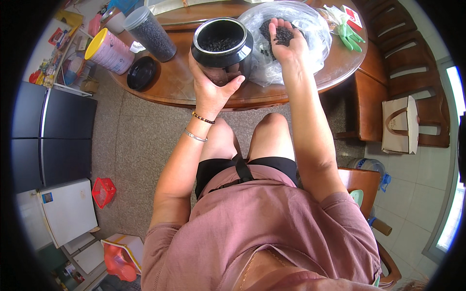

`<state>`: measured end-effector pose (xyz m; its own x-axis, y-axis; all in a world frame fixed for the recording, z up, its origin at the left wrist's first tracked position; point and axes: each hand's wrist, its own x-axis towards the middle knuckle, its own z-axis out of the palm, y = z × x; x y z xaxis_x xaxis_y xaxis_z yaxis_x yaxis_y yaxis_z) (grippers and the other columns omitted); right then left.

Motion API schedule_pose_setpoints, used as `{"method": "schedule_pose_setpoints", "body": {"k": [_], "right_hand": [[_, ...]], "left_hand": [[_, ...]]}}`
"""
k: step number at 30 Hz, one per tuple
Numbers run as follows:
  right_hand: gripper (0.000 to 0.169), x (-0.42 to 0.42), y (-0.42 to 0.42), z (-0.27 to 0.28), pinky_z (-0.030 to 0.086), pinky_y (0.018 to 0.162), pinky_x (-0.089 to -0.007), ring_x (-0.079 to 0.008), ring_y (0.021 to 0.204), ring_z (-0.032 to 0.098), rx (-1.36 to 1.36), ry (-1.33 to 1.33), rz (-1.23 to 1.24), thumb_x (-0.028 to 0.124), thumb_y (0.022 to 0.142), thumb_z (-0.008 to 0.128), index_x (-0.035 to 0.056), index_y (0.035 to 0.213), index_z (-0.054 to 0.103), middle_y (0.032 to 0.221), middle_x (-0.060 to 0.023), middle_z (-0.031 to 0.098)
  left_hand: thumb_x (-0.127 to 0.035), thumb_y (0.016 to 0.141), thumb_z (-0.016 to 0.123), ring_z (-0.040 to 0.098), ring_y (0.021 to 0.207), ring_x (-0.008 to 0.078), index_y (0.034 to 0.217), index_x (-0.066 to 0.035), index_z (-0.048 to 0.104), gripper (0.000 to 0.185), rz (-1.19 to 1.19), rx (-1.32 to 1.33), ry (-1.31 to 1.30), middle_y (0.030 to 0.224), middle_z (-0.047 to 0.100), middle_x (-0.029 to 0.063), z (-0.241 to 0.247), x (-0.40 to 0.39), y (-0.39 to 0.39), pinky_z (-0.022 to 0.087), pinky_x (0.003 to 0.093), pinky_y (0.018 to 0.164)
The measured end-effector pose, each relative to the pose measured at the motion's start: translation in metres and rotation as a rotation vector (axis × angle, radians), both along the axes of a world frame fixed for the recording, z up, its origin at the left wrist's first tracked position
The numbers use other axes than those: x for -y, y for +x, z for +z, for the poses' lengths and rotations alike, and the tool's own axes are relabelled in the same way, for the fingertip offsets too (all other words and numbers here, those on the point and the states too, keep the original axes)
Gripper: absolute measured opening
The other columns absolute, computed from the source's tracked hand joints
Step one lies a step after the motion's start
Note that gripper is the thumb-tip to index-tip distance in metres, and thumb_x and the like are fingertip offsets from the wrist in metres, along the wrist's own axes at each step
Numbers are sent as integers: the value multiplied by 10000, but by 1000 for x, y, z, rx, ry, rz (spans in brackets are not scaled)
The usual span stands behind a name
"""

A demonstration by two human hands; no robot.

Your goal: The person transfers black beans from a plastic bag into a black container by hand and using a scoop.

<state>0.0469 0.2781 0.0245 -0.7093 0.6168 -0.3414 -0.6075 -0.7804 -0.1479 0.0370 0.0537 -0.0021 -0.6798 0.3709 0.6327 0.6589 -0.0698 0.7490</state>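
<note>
My left hand grips the lower side of a wide-mouthed black jar on the wooden table. Through its uncovered mouth, dark beans show inside. Palm up, my right hand cups a small heap of black beans above a clear plastic bag. More black beans lie in the bag, partly hidden behind that hand. A black round lid rests on the table left of the jar.
A clear lidded canister full of dark beans and a pink tin with a yellow lid stand on the left of the oval table. Green gloves and a red-and-white box lie at the right. A wooden bench stands beyond.
</note>
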Motion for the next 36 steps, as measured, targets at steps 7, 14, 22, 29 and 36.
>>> {"method": "schedule_pose_setpoints", "body": {"k": [7, 14, 22, 29, 36], "right_hand": [[347, 2, -1, -1, 532, 868, -475, -329, 951, 610, -23, -56, -32, 291, 1045, 290, 15, 1003, 497, 1024, -156, 587], [343, 17, 9, 7, 557, 803, -448, -305, 876, 609, -74, -130, -24, 316, 1033, 349, 24, 931, 499, 930, -143, 582], [206, 0, -34, 15, 525, 918, -434, -250, 863, 636, -382, -39, -48, 178, 949, 528, 29, 823, 597, 845, -92, 648], [246, 62, -44, 80, 547, 735, -394, -254, 763, 607, -336, 460, 336, 192, 966, 502, 31, 791, 564, 806, -134, 633], [367, 101, 2, 110, 492, 710, -311, -188, 689, 589, 178, 1411, 45, 257, 1005, 442, 2, 795, 602, 726, -104, 629]], "left_hand": [[-296, 653, 886, 524, 1169, 275, 1455, -24, 75, 1173, -59, 135, 53, 1333, 426, 202, 11, -2, 10, 544, 362, 888], [-308, 643, 891, 519, 1182, 284, 1451, -23, 90, 1172, 6, 25, -17, 1327, 445, 209, 5, 0, 4, 494, 381, 938], [-289, 586, 904, 491, 1224, 325, 1455, -18, 147, 1184, 77, 50, -71, 1355, 438, 225, 2, -3, 4, 421, 415, 1007], [-343, 601, 893, 478, 1239, 324, 1458, -15, 142, 1187, 72, 54, -24, 1357, 435, 225, -3, 1, 1, 415, 411, 1012], [-334, 618, 885, 476, 1239, 325, 1459, -8, 121, 1182, 34, 37, 9, 1364, 423, 231, -6, 2, -1, 414, 407, 1013]]}}
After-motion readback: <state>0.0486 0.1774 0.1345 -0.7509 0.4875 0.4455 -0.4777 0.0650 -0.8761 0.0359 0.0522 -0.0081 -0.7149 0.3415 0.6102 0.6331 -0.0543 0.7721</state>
